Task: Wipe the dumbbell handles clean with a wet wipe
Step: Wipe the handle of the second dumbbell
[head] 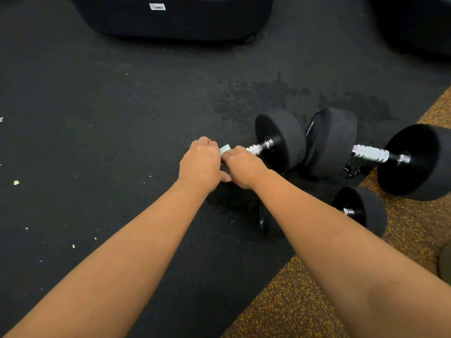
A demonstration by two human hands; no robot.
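Scattered pale crumbs (16, 182) dot the left side of the black rubber floor (97, 118), well apart from everything else. Toward the middle, the left hand (201, 164) is curled down over the near end of a dumbbell (278, 139), its knuckles up and thumb pointing right; what it grips underneath is hidden, so whether it is clamped on the weight or only resting there cannot be told. Touching it on the right, the right hand (240, 167) is closed around the chrome handle (255, 149), with a corner of the white wet wipe (225, 149) poking out between the two hands. The bare knurled part of the handle runs on from the right hand's fingers into the far black weight. Just beside that weight, a second dumbbell (371, 153) lies with its bright handle uncovered and its right weight resting over the edge where the black floor meets the speckled orange flooring (305, 301). Dark wet patches (268, 93) spread on the black floor behind both. Under the right forearm, a third, smaller dumbbell (361, 211) lies near that same edge. A dark padded object (170, 18) sits along the floor's far edge.
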